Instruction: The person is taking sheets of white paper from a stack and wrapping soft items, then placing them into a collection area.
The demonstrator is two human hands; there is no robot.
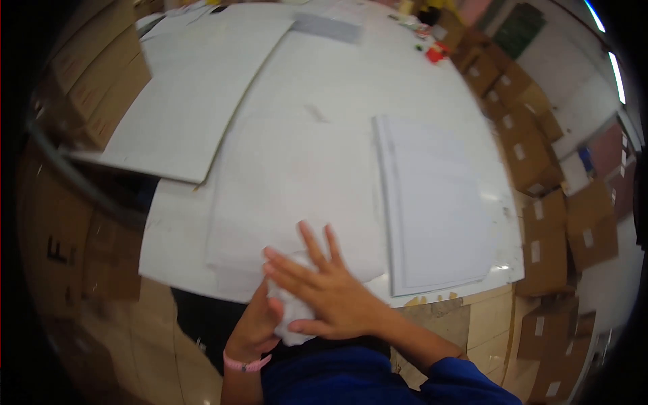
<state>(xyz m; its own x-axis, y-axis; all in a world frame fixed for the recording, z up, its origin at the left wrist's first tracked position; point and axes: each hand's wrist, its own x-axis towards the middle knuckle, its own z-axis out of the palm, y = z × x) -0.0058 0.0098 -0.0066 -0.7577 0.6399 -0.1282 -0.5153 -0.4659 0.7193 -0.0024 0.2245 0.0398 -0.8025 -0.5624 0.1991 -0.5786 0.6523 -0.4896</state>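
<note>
A crumpled wad of white paper (pixel 295 312) is squeezed between my two hands just off the table's near edge. My left hand (pixel 256 320), with a pink band at the wrist, grips the wad from the left; most of its fingers are hidden. From the right, my right hand (pixel 327 290) lies flat over the wad, pressing on it with its fingers stretched and spread. Directly beyond my hands, large thin white sheets (pixel 297 182) lie on the white table (pixel 432 94).
A neat stack of white sheets (pixel 439 209) lies to the right. On the left is a large pale board (pixel 196 88), its corner overhanging. Cardboard boxes stand along the left (pixel 101 74) and right (pixel 533 155). Small red items (pixel 437 52) sit at the far right edge.
</note>
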